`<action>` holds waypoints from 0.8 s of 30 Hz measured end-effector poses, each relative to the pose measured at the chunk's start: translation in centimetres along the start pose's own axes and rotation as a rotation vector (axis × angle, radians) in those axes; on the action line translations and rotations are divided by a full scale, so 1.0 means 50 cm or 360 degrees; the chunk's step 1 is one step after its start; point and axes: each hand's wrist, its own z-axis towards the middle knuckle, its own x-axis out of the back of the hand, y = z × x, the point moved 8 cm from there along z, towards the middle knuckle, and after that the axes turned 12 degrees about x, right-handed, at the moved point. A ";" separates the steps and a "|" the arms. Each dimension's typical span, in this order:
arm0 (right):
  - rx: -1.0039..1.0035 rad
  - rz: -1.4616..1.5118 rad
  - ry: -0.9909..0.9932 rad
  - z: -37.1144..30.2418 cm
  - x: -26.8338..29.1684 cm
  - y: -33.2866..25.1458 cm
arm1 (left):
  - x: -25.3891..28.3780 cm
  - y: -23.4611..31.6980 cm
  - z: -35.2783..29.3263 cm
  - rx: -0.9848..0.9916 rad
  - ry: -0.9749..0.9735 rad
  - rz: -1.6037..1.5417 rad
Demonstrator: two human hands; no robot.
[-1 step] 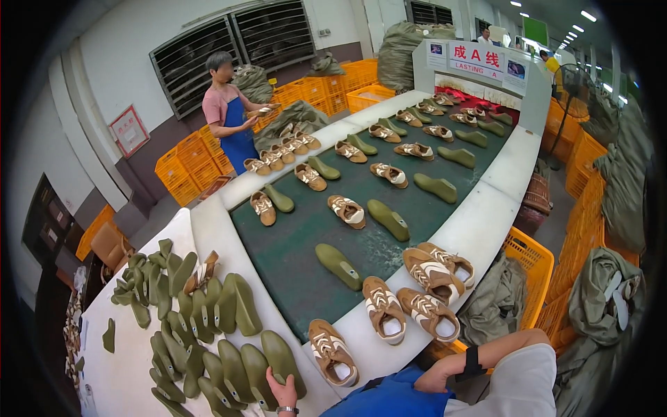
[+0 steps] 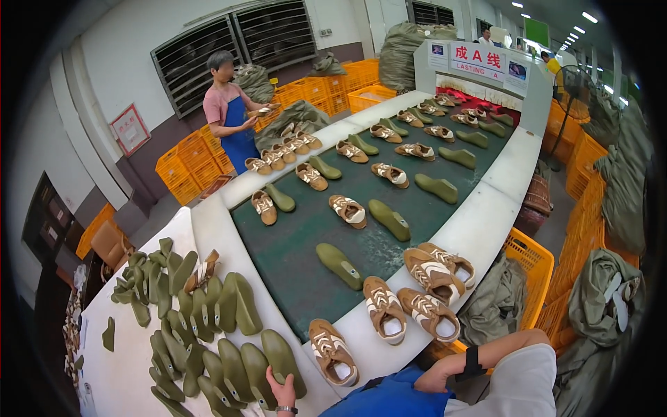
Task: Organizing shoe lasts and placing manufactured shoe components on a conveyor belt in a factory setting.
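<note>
Our L hand (image 2: 283, 390) is part closed, thumb & fingers curved on the near end of a green last (image 2: 281, 354); it seems to have hold of it, tho we can't tell how firmly. That last lies at the belt-side edge of the bunch of other lasts (image 2: 235, 372) on the white desk (image 2: 132, 358), near the closest shoe (image 2: 326, 339). Our R hand (image 2: 435, 379) is against our blue apron (image 2: 389, 396), fingers mostly hidden, so can't tell how open it is or if it's got anything. Step in hand, we'd judge: handling lasts at the desk. Next move prob. calls for a sure grip & care w/ the neighbouring lasts. Beyond: brown shoes along the ledge (image 2: 504, 191), more shoes & lasts on the green belt (image 2: 285, 247), orange crate (image 2: 533, 251) to the R, co-worker (image 2: 243, 135) across the belt.
</note>
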 end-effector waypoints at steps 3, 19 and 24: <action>-0.0006 -0.0005 -0.0007 0.000 0.013 -0.034 | -0.008 -0.037 0.012 0.0281 -0.0262 -0.0526; 0.0090 -0.0236 -0.0386 -0.024 -0.034 0.088 | -0.007 -0.037 0.011 0.0286 -0.0165 -0.0434; 0.0233 -0.0114 -0.0110 -0.020 -0.060 0.123 | -0.011 -0.062 0.019 0.0274 -0.0149 -0.0459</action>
